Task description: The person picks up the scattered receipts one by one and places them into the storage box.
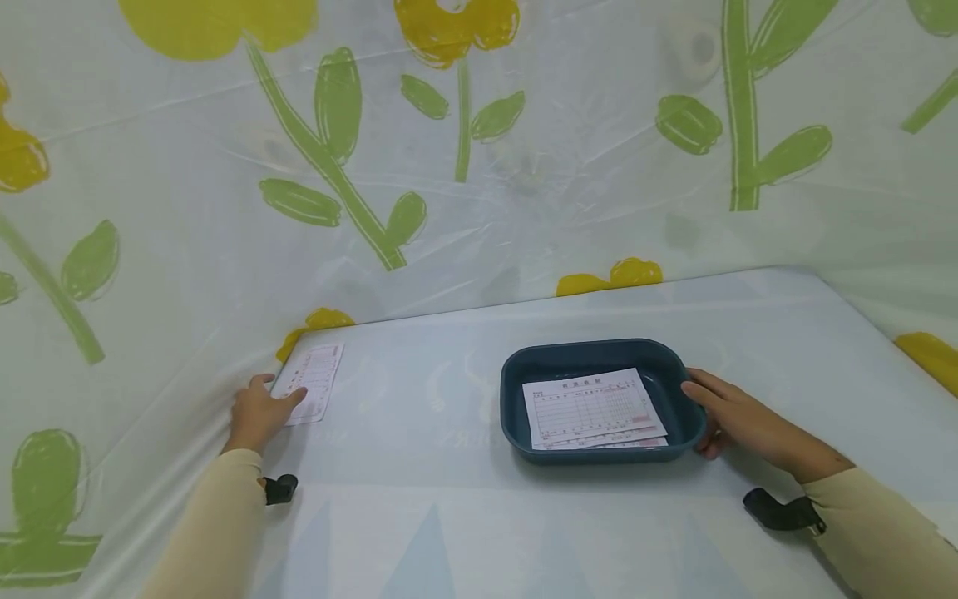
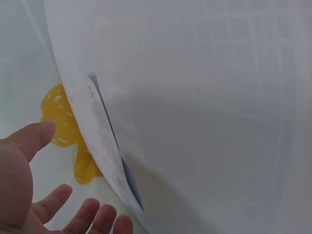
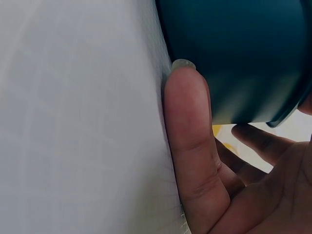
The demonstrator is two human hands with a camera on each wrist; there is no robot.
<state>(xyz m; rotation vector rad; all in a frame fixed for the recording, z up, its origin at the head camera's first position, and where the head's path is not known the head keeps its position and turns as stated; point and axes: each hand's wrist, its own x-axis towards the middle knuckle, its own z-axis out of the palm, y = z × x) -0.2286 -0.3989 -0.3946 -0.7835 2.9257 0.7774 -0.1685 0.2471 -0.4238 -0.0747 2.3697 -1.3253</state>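
At the far left of the table, a single printed form [image 1: 319,378] lies beside the back edge, one side lifted slightly in the left wrist view. Over its near side is my left hand [image 1: 258,412], thumb and fingers spread; in the left wrist view the loosely bent fingers [image 2: 87,214] appear apart from the paper. A dark blue-green plastic tray [image 1: 516,416] stands right of centre, holding a few overlapping printed forms [image 1: 591,409]. My right hand [image 1: 737,420] grips the tray's right end, and one finger [image 3: 190,126] lies against its outer wall near the tabletop.
The table has a white cover [image 1: 404,449] with pale blue triangles. Behind it and on the left hangs a white sheet [image 1: 561,191] printed with yellow flowers and green stems. Each wrist carries a small black camera mount [image 1: 782,512].
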